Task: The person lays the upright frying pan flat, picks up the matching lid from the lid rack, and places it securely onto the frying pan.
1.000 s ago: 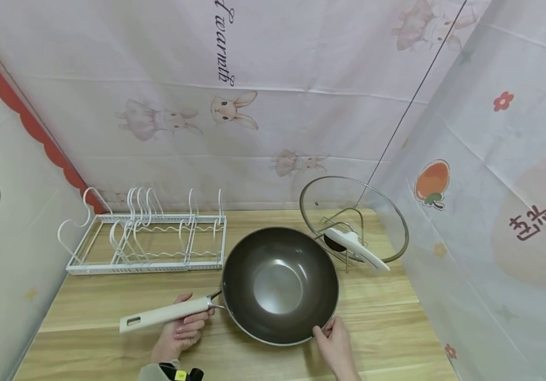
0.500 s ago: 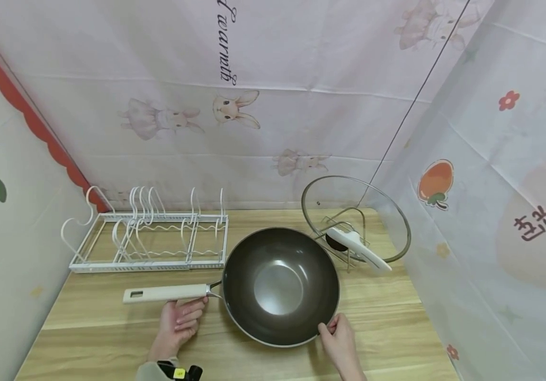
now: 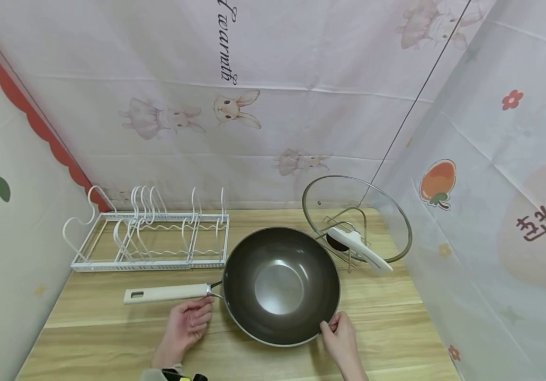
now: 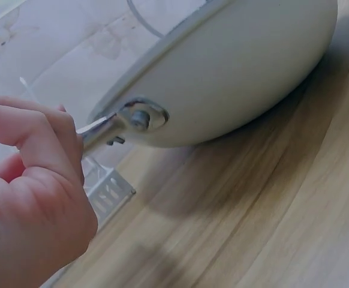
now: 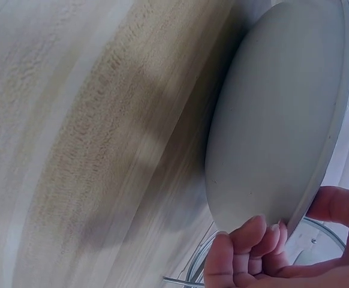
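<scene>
A dark-lined wok (image 3: 279,286) with a pale outside sits on the wooden table in the middle of the head view. Its cream handle (image 3: 165,294) points left. My left hand (image 3: 189,325) is at the near side of the handle, curled fingers against its inner end by the metal neck (image 4: 102,133); the exact contact is partly hidden. With my right hand (image 3: 341,341) I pinch the near right rim, thumb on the inner side and fingers (image 5: 246,243) against the pale outer wall.
A white wire rack (image 3: 149,264) with upright hoops stands at the back left. Behind the wok on the right, a glass lid (image 3: 408,227) with a white handle (image 3: 358,246) leans in a small wire stand (image 3: 349,259). Printed cloth walls (image 3: 273,132) enclose the table.
The handle has swung away from me to lie nearly level across the view. My left hand has slipped from under it to its near side. My right hand keeps its hold on the rim.
</scene>
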`<state>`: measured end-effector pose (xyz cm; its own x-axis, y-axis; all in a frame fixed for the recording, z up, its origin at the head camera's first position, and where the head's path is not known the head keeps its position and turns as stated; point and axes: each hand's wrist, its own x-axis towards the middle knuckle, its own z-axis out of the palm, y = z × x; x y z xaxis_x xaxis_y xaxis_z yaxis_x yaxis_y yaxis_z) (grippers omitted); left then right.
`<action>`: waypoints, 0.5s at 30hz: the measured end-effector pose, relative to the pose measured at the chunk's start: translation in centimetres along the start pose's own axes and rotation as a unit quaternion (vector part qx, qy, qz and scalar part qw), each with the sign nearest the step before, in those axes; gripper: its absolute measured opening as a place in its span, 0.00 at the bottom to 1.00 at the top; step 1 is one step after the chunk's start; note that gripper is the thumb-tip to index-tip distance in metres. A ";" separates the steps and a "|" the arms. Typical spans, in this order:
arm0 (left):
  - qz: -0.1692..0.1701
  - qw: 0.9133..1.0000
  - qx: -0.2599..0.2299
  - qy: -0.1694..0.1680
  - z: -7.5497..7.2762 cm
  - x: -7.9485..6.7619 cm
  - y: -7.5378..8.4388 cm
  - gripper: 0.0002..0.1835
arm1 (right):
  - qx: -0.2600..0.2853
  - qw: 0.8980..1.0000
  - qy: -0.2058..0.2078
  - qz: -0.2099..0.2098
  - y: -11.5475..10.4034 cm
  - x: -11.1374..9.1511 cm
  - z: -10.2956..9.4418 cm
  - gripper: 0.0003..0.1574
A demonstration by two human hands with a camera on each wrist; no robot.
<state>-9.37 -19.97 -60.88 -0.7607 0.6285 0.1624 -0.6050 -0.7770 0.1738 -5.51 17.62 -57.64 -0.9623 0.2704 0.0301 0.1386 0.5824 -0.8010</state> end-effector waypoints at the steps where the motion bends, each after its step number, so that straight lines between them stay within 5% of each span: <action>1: 0.001 1.000 0.010 0.001 0.2 0.0 -0.1 0.33 | 0.001 1.000 0.000 -0.001 0.0 0.0 0.0 0.11; 9: 0.013 0.992 0.128 0.008 1.9 0.5 -0.9 0.37 | 0.007 1.000 -0.005 0.006 0.0 0.2 -0.4 0.09; 15: -0.010 0.982 0.185 0.039 4.2 1.5 -1.2 0.32 | 0.004 1.000 -0.011 0.007 0.0 0.5 -1.0 0.08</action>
<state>-8.80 -17.97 -56.81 -0.7745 0.6271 0.0830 -0.5030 -0.6902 0.5203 -5.73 18.55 -57.02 -0.9655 0.2602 0.0060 0.1491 0.5720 -0.8066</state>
